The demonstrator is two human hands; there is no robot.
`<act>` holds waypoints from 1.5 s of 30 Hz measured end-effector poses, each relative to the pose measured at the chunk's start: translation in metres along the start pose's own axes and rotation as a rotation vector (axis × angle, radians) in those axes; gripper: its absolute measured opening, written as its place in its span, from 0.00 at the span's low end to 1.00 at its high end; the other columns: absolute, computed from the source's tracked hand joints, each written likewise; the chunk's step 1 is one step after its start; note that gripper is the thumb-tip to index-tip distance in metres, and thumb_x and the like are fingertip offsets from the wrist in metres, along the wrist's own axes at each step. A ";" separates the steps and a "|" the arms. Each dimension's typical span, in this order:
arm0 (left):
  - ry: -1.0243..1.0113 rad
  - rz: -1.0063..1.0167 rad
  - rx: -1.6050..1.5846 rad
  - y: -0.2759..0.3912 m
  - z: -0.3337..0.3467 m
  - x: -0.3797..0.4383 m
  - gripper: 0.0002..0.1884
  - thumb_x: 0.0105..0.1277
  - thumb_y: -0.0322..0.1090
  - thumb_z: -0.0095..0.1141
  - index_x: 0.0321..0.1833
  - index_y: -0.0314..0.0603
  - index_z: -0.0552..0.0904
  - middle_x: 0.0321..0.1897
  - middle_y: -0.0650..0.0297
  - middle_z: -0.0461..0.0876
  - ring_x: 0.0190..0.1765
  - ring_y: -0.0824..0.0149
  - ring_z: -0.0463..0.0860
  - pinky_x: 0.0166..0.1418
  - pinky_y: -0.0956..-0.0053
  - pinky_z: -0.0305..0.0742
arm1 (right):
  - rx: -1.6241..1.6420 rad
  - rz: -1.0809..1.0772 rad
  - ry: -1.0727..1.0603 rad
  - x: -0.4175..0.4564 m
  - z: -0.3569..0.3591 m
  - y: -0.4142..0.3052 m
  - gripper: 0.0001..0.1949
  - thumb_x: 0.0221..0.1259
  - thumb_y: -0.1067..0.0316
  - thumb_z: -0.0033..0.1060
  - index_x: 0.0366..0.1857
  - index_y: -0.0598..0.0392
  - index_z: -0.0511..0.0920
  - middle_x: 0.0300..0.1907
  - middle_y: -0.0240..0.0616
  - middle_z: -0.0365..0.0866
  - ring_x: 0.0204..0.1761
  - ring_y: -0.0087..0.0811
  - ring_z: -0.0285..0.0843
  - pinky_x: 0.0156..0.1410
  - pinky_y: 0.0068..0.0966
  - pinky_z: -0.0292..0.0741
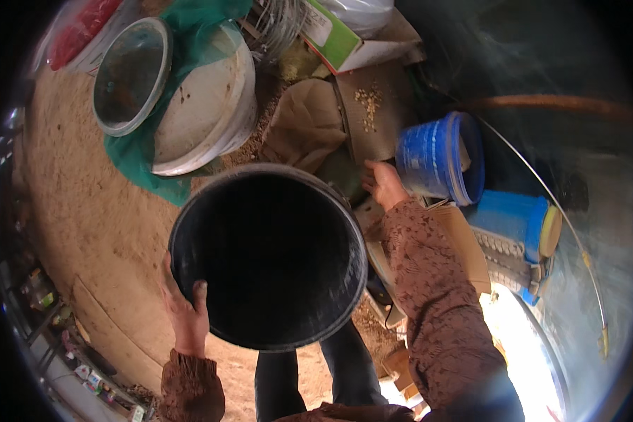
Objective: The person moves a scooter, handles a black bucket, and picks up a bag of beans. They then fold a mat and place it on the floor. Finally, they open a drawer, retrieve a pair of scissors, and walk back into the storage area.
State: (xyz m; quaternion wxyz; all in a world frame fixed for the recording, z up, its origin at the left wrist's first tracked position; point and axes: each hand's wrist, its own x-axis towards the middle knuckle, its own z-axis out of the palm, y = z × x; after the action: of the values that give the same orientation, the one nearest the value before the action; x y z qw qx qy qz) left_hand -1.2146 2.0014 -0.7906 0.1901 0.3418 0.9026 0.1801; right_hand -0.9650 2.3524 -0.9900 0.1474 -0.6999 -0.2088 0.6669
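Note:
A large black bucket (266, 258) with a dark, shadowed inside is in front of my legs, its mouth facing up. My left hand (187, 311) grips its left rim, thumb over the edge. My right hand (384, 182) reaches past the bucket's right side, between a brown sheet (366, 134) with small yellowish pieces on it and a blue plastic bucket (432, 155) lying tilted. Its fingers are curled; whether they hold anything is hidden. Crumpled brown cloth or paper (306, 121) lies just beyond the black bucket.
A white tub (211, 121) with green mesh (142, 169) and a round basin (132, 76) stand upper left. A green and white box (337, 45) and wire coil (279, 26) are at the top. A blue container (511, 216) and open cardboard box (461, 242) sit at right.

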 end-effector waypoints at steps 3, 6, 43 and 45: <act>0.000 0.001 -0.049 -0.013 0.004 -0.006 0.40 0.68 0.32 0.62 0.79 0.41 0.55 0.72 0.47 0.64 0.74 0.46 0.66 0.75 0.56 0.64 | 0.044 0.098 0.120 0.059 0.013 0.003 0.22 0.65 0.60 0.60 0.61 0.55 0.73 0.59 0.47 0.72 0.58 0.45 0.70 0.55 0.44 0.73; -0.007 -0.029 -0.098 -0.017 0.000 -0.004 0.41 0.68 0.34 0.63 0.79 0.40 0.54 0.71 0.46 0.66 0.72 0.46 0.68 0.74 0.57 0.65 | 0.169 0.197 0.153 0.077 0.031 -0.004 0.24 0.63 0.59 0.63 0.61 0.54 0.74 0.58 0.48 0.74 0.53 0.48 0.74 0.55 0.44 0.74; 0.016 0.090 -0.197 -0.008 -0.006 0.015 0.47 0.53 0.17 0.68 0.76 0.42 0.59 0.72 0.49 0.64 0.77 0.44 0.60 0.78 0.56 0.59 | 0.764 -0.210 0.010 -0.102 -0.001 -0.139 0.06 0.70 0.67 0.59 0.43 0.51 0.72 0.28 0.35 0.69 0.26 0.32 0.71 0.34 0.33 0.71; -0.015 0.030 -0.185 -0.006 -0.009 0.014 0.46 0.53 0.18 0.68 0.76 0.42 0.60 0.71 0.49 0.64 0.79 0.43 0.56 0.79 0.55 0.57 | 0.804 -0.266 0.070 -0.146 0.000 -0.177 0.08 0.70 0.67 0.59 0.43 0.55 0.70 0.26 0.37 0.70 0.26 0.33 0.71 0.35 0.33 0.72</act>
State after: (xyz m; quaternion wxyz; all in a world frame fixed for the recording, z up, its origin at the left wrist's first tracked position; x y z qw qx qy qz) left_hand -1.2323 2.0052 -0.7887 0.2248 0.3375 0.8754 0.2631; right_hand -0.9852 2.4349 -0.7770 0.5006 -0.5760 -0.0154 0.6461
